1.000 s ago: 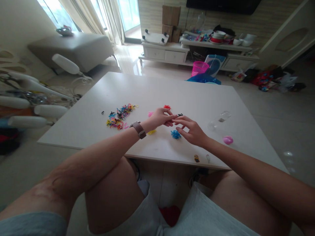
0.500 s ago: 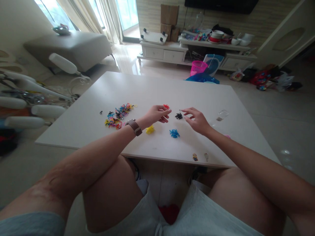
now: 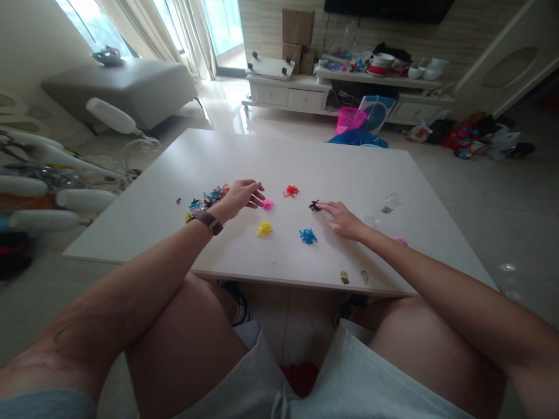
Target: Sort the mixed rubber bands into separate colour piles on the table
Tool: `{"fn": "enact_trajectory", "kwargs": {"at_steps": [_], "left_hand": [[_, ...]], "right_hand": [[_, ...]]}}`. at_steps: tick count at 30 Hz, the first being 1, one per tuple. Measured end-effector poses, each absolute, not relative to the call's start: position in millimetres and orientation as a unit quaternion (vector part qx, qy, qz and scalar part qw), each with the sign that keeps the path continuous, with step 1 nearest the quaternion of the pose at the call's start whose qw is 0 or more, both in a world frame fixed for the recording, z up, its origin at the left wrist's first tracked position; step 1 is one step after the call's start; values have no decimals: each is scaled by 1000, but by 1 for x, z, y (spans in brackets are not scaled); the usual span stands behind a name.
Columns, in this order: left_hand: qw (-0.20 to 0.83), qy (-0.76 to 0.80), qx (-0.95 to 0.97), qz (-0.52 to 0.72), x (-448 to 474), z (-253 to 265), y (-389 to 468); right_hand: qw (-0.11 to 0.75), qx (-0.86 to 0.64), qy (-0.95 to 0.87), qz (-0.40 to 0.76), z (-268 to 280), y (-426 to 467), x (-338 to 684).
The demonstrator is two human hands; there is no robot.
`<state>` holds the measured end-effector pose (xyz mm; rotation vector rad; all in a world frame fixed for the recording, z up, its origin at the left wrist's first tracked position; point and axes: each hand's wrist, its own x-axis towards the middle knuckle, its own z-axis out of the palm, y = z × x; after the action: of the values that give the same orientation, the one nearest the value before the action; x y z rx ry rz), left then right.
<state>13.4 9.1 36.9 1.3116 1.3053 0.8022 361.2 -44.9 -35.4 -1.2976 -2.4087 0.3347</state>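
Note:
My left hand (image 3: 242, 196) hovers over the table between a mixed multicoloured pile of small rubber bands (image 3: 213, 196) and a little pink heap (image 3: 268, 204). Its fingers are apart and nothing shows in them. With fingertips at the edge of a black heap of bands (image 3: 314, 205), my right hand (image 3: 344, 220) has its thumb held away from the fingers. A red heap (image 3: 291, 191), a yellow heap (image 3: 264, 229) and a blue heap (image 3: 308, 235) lie around the two hands. My forearm and wrist cover part of the mixed pile.
On the white table (image 3: 279, 157) are a small clear container (image 3: 392, 202), a yellow cartoon-figure piece (image 3: 345, 277), a small pale piece (image 3: 364, 277) and something pink (image 3: 400, 240) beside my right forearm. One dark bit (image 3: 179, 201) lies far left. A white lamp (image 3: 111, 115) stands at the left.
My left hand has moved left, from near the red heap to beside the mixed pile, uncovering the pink heap. My right hand has lowered to the black heap; the dark band at its fingertips no longer shows.

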Motion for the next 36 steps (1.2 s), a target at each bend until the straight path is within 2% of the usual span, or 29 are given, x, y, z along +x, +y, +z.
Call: {"fn": "enact_trajectory", "kwargs": {"at_steps": [5, 9, 13, 18, 20, 26, 31, 36], "left_hand": [[441, 601, 540, 391, -39, 41, 23], [403, 641, 498, 422, -86, 30, 28], [380, 678, 506, 374, -121, 13, 25], [290, 739, 511, 330, -148, 8, 18], [292, 744, 504, 327, -155, 9, 17], [393, 710, 535, 235, -157, 7, 18], [347, 710, 548, 276, -147, 12, 18], [359, 698, 548, 288, -145, 15, 18]], "right_hand": [[162, -472, -857, 129, -39, -39, 364], [176, -491, -845, 115, -36, -37, 366], [192, -496, -840, 106, -30, -36, 366], [187, -498, -841, 99, -25, -37, 365], [184, -498, -841, 102, -24, -38, 365], [186, -497, -840, 112, -23, -40, 364], [197, -487, -843, 113, -23, -41, 363], [200, -482, -845, 120, -20, -42, 361]]}}
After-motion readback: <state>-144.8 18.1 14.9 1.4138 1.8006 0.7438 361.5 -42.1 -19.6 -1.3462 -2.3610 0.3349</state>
